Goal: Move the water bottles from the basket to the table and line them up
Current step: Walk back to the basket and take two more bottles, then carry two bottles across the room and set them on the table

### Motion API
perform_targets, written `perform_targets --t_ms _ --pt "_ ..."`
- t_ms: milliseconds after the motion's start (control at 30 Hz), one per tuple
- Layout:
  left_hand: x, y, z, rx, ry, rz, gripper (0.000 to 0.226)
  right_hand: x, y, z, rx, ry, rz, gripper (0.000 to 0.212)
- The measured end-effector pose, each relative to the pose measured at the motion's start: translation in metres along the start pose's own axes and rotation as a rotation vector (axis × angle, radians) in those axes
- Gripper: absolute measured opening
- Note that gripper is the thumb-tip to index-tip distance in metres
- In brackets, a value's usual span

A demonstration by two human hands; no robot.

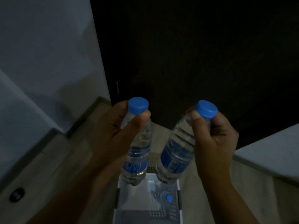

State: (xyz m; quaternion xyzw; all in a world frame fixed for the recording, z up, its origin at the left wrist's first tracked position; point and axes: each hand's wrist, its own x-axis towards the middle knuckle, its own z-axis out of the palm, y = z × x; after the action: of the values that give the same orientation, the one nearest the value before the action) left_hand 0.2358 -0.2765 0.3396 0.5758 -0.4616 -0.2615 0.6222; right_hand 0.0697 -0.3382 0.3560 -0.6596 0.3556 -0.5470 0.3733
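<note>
My left hand [113,131] grips the neck of a clear water bottle [137,152] with a blue cap and blue label, held upright above the basket. My right hand [213,143] grips the neck of a second water bottle [178,157] of the same kind, tilted with its base toward the left. Both bottles hang over the white basket [118,206] on the floor below. One more blue-capped bottle [168,198] stands inside the basket at its right side. The scene is dim.
A white table edge [271,152] shows at the right. A dark door [194,54] fills the back, a pale wall [45,62] the left. The floor is light wood, with a small dark round object [17,194] at the lower left.
</note>
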Motion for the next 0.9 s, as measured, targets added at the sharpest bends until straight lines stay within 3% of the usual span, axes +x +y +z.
perform_targets --t_ms 133,267,600,733,900 --pt "0.014 0.112 -0.012 -0.025 0.041 -0.014 0.014 0.037 -0.103 -0.018 -0.017 0.029 -0.037 0.006" --pt "0.029 0.233 -0.027 -0.09 0.033 -0.028 0.03 0.077 -0.217 -0.038 -0.01 0.046 -0.073 0.006" --pt "0.071 0.506 -0.069 -0.136 0.084 0.189 0.024 0.163 -0.486 -0.068 0.088 0.084 -0.188 0.008" --pt "0.076 0.577 -0.089 -0.149 0.083 0.246 0.018 0.178 -0.564 -0.072 0.101 0.097 -0.27 0.017" --pt "0.056 0.619 -0.105 -0.186 0.126 0.269 0.025 0.168 -0.615 -0.061 0.116 0.083 -0.323 0.003"
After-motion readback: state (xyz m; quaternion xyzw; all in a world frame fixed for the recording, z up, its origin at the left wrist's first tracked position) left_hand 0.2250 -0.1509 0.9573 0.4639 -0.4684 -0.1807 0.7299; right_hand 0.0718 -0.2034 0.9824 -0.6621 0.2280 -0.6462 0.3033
